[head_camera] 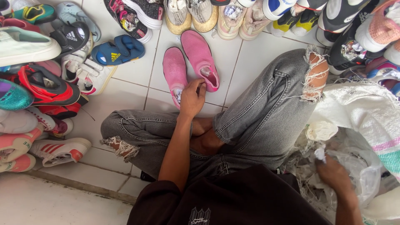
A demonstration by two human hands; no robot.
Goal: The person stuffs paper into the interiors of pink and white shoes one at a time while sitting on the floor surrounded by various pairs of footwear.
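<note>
Two pink slip-on shoes lie side by side on the white tiled floor in front of my crossed legs. My left hand (192,98) rests on the heel opening of the left pink shoe (174,71), fingers curled at its rim where crumpled paper shows inside. The right pink shoe (201,58) lies just beside it, touching my fingertips. My right hand (332,171) is low at the right, pinching a piece of crumpled white paper (320,153) over a white woven sack (366,116) full of paper scraps.
Many shoes ring the floor: a row of sneakers (216,16) along the top, a pile of sneakers (37,87) at the left, a blue sandal (118,50), more at the top right. My knees in torn grey jeans (266,108) fill the middle.
</note>
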